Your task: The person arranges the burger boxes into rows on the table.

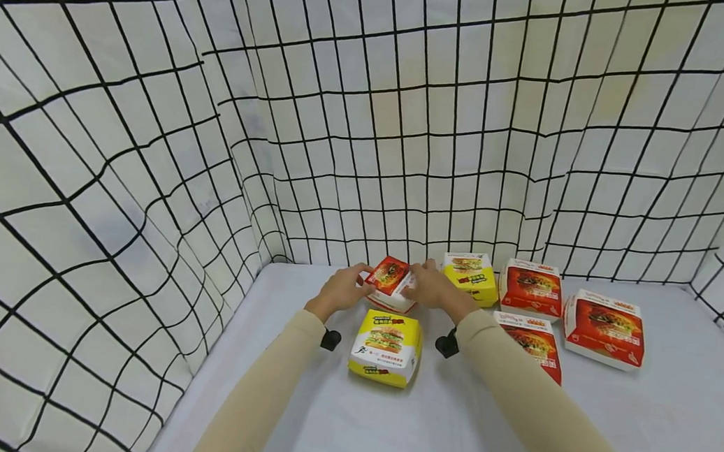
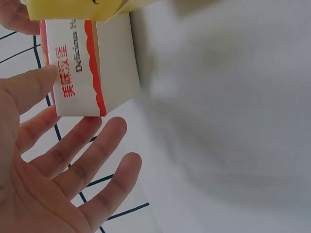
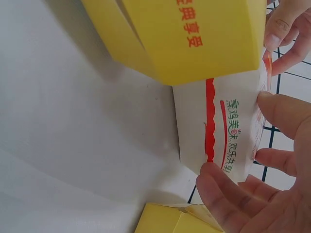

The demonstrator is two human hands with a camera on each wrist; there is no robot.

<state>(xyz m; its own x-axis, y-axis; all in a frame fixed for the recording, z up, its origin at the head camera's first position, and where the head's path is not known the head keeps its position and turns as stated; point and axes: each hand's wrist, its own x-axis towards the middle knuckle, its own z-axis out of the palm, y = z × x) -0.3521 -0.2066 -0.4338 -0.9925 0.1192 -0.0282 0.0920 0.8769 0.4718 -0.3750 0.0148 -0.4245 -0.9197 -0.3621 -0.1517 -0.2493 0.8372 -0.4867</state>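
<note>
A red-and-white burger box (image 1: 390,280) stands at the back of the table, between both hands. At its left end, my left hand (image 1: 343,291) holds it by a corner. In the left wrist view the thumb (image 2: 36,87) lies on the box's edge, and the outer fingers (image 2: 114,182) are spread off it. My right hand (image 1: 435,287) grips the other end, its thumb (image 3: 282,109) at the upper edge and fingertips against the side. In front of it sits a yellow-and-white burger box (image 1: 385,347), untouched between the forearms.
Right of the hands stand another yellow burger box (image 1: 470,279) and red burger boxes (image 1: 531,288), (image 1: 605,328), (image 1: 533,343), the last partly behind the right sleeve. A black grid net (image 1: 405,152) before white cloth borders the white table (image 1: 448,435) behind and at both sides.
</note>
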